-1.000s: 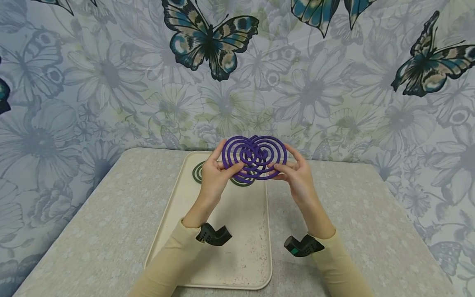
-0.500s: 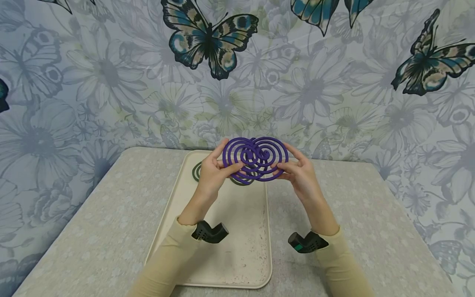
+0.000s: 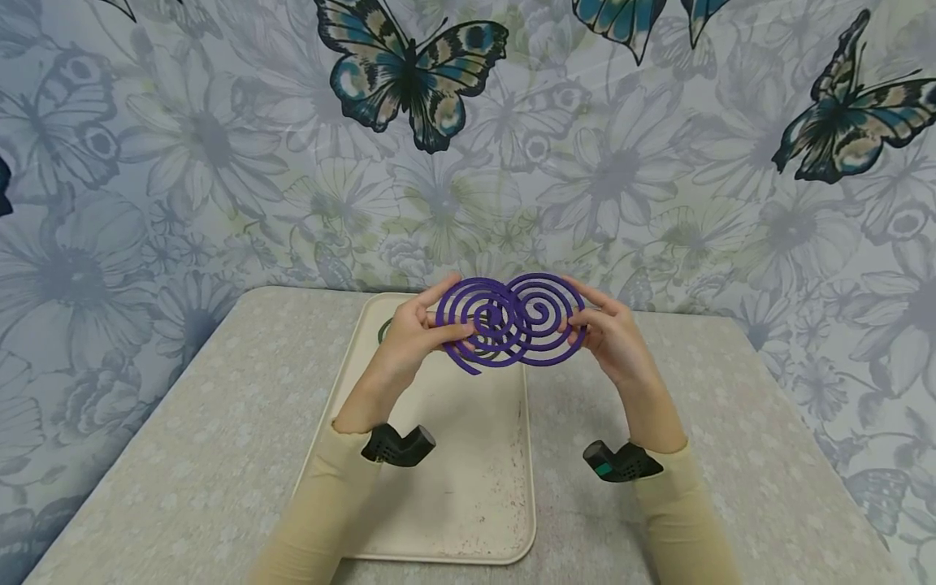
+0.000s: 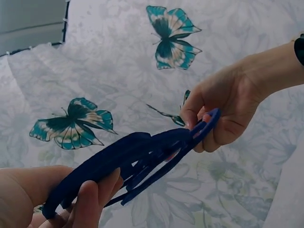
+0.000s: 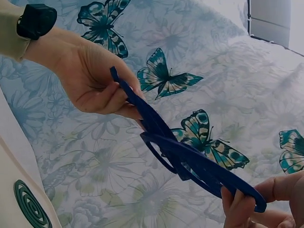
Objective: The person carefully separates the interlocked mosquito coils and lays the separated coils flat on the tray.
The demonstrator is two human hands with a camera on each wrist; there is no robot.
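Two purple mosquito coils overlap at their inner sides, held up above the tray in the head view. My left hand pinches the left coil at its outer edge, thumb in front and fingers behind. On the other side my right hand pinches the outer rim of the right coil. A curved end of the purple coils sticks out at the lower left. Seen edge-on in the right wrist view, the coils cross each other at an angle. Behind the left hand, a green mosquito coil is partly hidden.
A cream tray lies lengthwise on the grey patterned table, under the hands. In the right wrist view a green coil lies on it. A butterfly-print cloth hangs behind the table. Each wrist wears a black camera.
Both hands have drawn apart, the right one moving right, the left one slightly left. The purple coils now overlap less, and a curved end has come into sight at the lower left.
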